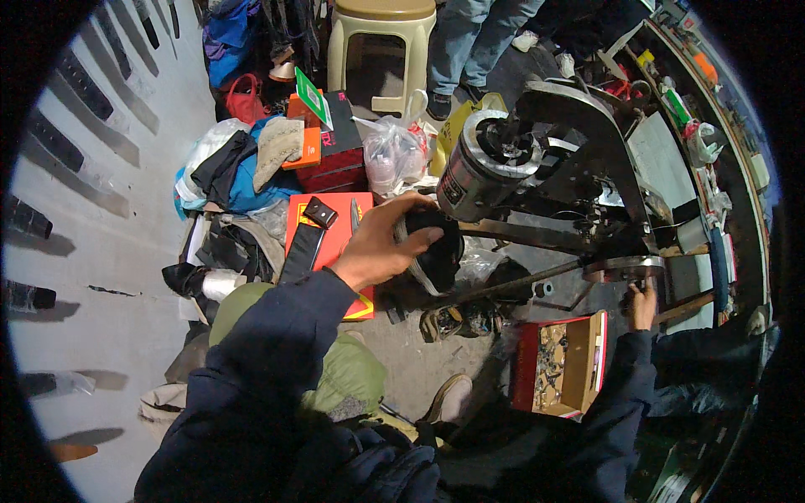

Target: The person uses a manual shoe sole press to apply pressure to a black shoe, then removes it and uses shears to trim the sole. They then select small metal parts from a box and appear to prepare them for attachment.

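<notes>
Shoe (446,253) is gripped by left hand (381,245), wheel (622,267) by right hand (643,307); red box (526,362) holds small parts (551,365).

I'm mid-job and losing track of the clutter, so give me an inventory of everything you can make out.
Machine: 1, black and metal, right of centre
Handwheel: 1, metallic, on the machine's right
Shoe-like item: 1, black, beneath the machine
Stool: 1, cream, top centre
Plastic bag: 1, translucent white, left of the machine
Flat box: 1, orange-red, behind the left wrist
Open box: 1, red and tan, lower right
Green card: 1, green, upper left
Denim legs: 2, light blue, another person's, top
Small clutter: uncountable, mixed colours, far right
Left grip: 1, bare, holding the shoe-like item
Right grip: 1, bare, at the handwheel
</notes>
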`<state>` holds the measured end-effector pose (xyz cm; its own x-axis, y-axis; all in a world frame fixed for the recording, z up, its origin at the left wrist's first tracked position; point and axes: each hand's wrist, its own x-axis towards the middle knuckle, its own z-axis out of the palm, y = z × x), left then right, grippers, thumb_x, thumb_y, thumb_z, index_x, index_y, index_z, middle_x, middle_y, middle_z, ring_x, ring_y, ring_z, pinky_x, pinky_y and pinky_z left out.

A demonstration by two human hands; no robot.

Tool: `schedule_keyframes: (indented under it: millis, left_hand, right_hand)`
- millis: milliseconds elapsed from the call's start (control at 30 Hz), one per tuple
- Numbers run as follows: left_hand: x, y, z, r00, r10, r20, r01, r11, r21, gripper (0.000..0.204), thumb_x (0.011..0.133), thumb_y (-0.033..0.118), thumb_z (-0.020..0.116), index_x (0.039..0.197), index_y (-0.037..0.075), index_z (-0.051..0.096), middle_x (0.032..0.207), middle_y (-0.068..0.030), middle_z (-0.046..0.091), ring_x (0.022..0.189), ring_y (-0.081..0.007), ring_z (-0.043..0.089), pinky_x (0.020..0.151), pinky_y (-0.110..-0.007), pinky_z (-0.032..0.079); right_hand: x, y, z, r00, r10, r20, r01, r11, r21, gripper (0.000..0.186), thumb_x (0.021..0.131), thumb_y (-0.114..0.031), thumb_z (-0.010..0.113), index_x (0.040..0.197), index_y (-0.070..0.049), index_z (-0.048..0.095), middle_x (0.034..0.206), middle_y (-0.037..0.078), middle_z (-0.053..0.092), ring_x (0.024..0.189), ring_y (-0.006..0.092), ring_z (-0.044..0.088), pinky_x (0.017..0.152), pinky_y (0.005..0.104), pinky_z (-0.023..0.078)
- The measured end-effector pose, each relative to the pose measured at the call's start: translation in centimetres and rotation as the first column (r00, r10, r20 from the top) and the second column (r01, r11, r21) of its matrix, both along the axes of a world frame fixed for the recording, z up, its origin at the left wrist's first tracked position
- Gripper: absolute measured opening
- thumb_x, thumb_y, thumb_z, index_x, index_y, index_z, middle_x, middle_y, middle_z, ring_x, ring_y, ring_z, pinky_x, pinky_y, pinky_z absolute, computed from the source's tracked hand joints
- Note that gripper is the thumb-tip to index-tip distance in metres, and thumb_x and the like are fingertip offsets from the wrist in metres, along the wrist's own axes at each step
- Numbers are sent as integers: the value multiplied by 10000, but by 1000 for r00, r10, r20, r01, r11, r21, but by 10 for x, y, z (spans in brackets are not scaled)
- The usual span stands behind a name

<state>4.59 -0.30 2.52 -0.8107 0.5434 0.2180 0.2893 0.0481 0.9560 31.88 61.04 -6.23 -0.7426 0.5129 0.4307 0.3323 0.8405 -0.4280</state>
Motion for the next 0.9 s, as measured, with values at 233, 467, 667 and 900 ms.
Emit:
schedule_keyframes:
  millis: [233, 467, 667, 900]
  left_hand:
    - [-18, -3, -7, 981, -140, 137, 103, 964, 247, 357, 1086, 274, 519, 1136, -29, 699, 1017, -18, 692, 1001, -90, 581, 925, -262, 456]
    - [-77, 25, -25, 943, -177, -281, 137, 978, -155, 381, 1076, 347, 523, 1003, 35, 729, 913, -120, 710, 793, -171, 656, 768, -304, 518]
    - [-97, 60, -47, 865, -241, -439, 225, 970, -89, 176, 996, 207, 643, 1095, 65, 678, 853, -102, 685, 772, -165, 650, 729, -322, 524]
    - [-23, -10, -18, 981, -192, -15, 192, 981, 8, 359, 887, 175, 795, 1200, 63, 659, 1116, -75, 705, 1092, -164, 633, 1001, -319, 477]
  right_hand:
    - [-23, -74, -67, 939, 45, 340, 127, 877, -464, 125, 960, -137, 599, 955, -18, 564, 757, 90, 614, 602, 203, 588, 522, 370, 458]
    - [-45, -159, 5, 968, 31, 250, 186, 582, -791, 248, 958, -231, 682, 990, -27, 545, 728, 99, 600, 526, 217, 568, 477, 361, 443]
    - [-45, -141, -17, 964, 71, 258, 113, 767, -632, 234, 954, -209, 671, 944, -12, 546, 702, 95, 597, 526, 217, 579, 488, 354, 437]
    - [-44, -151, 3, 953, 83, 291, 171, 645, -745, 219, 951, -177, 673, 932, 3, 549, 708, 102, 613, 546, 212, 590, 515, 355, 455]
